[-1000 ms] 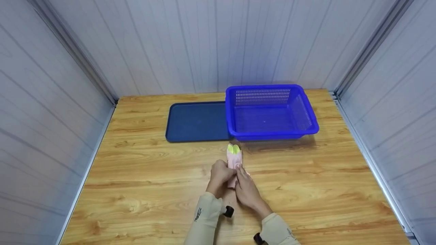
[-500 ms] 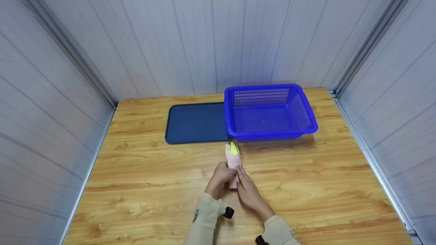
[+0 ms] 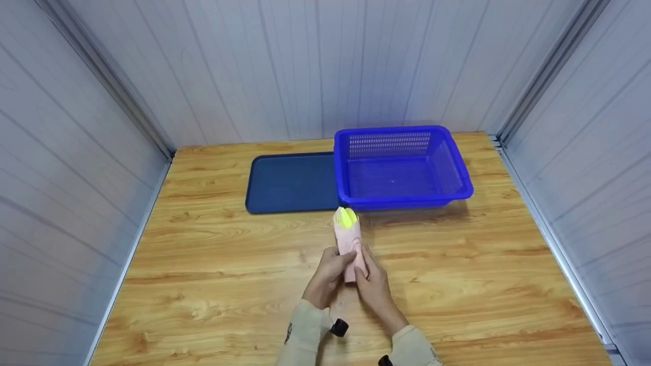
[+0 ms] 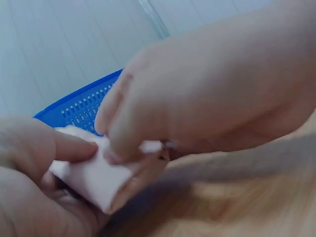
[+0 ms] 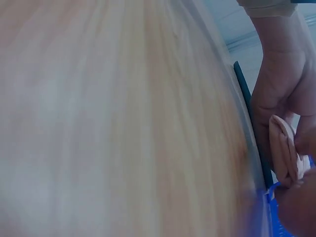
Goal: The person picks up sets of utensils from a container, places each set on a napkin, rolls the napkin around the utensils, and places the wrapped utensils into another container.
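A pink napkin (image 3: pixel 349 239) is wrapped into a narrow bundle, with the heads of yellow cutlery (image 3: pixel 346 217) showing at its far end; one looks like a spoon. My left hand (image 3: pixel 328 274) grips the bundle from the left, its thumb lying across the top. From the right, my right hand (image 3: pixel 375 284) holds the lower part, thumb on the near side. In the left wrist view the folded napkin (image 4: pixel 94 173) sits between both hands. The right wrist view catches the napkin's layered end (image 5: pixel 282 148) at the right edge. Wrapped handles are hidden.
A blue plastic basket (image 3: pixel 407 199) stands beyond the hands to the right. It overlaps the right end of a dark blue tray (image 3: pixel 292 183). Pale panel walls (image 3: pixel 315 71) enclose the wooden table (image 3: pixel 213 264) at the back and both sides.
The bundle has come up slightly, its yellow end now nearer the tray and basket. My right hand has gone from flat fingers along the napkin to gripping its side with the thumb.
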Demonstrator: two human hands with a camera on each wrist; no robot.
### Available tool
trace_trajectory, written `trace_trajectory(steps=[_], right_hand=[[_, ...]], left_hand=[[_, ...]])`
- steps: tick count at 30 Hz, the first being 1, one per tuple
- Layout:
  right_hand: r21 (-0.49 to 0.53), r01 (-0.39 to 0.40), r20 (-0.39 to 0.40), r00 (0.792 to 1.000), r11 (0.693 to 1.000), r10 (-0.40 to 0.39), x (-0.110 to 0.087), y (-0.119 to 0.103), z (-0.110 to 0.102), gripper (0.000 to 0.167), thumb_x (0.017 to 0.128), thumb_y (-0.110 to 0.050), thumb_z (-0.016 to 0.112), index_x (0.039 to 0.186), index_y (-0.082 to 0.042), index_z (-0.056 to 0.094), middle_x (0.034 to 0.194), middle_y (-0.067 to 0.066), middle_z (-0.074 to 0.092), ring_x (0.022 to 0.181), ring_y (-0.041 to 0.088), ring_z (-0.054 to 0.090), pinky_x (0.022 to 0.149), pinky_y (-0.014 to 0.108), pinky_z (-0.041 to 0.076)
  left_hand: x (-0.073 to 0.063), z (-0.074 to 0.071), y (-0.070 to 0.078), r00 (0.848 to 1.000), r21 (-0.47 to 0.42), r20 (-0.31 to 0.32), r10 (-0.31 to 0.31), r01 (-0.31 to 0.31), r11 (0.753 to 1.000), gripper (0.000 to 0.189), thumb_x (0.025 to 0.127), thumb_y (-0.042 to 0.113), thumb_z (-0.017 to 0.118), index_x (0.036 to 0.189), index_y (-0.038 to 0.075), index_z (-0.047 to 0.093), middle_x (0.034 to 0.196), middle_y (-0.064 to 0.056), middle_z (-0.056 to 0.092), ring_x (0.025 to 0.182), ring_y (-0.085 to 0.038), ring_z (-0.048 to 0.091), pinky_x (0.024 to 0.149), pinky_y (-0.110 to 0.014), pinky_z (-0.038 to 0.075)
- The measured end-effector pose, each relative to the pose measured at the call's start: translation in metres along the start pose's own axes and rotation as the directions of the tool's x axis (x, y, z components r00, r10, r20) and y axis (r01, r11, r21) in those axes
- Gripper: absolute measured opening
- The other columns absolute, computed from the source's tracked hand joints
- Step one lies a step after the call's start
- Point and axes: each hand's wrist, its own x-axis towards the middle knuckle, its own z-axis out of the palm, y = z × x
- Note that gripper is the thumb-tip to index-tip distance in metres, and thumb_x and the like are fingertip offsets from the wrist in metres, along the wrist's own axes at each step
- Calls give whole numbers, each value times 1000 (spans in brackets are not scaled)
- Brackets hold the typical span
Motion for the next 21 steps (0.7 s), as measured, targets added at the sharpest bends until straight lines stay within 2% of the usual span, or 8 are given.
trace_trajectory(steps=[4,7,11,17,21], right_hand=[[85,-86,-147,984,993,98,5,-10,1,39,94,0,60,132,8,55,126,23,60,112,29,60,91,39,50],[143,-118,-189,971,983,145,9,-16,2,31,94,-2,62,123,8,61,114,21,66,103,27,64,84,35,53],[227,-158,-169,965,961,199,12,-30,6,28,92,0,63,118,10,63,110,23,67,104,30,64,85,33,53],[236,-217,-112,962,947,248,12,-71,0,25,89,7,62,113,17,61,104,31,65,92,37,64,72,26,53],[247,-248,-80,958,937,275,14,-66,4,26,89,7,64,112,17,61,102,30,62,86,36,65,66,24,52]], left_hand=[[-4,1,-1,999,-84,24,49,-47,995,31,93,-1,57,118,-18,55,106,-20,66,96,-25,64,83,-34,53],[-8,1,-2,997,-144,29,69,-64,988,33,93,-1,57,121,-18,53,108,-20,65,97,-25,64,85,-34,53],[-13,-5,-3,995,-180,31,90,-83,980,34,93,-3,56,123,-19,51,108,-19,64,99,-24,63,86,-35,52],[-17,-16,-5,995,-206,47,93,-82,975,36,94,-3,55,125,-19,49,113,-20,63,104,-25,61,90,-36,51],[-19,-22,-8,995,-212,34,97,-87,973,38,94,-3,56,127,-19,48,114,-20,62,105,-25,60,91,-36,50]])
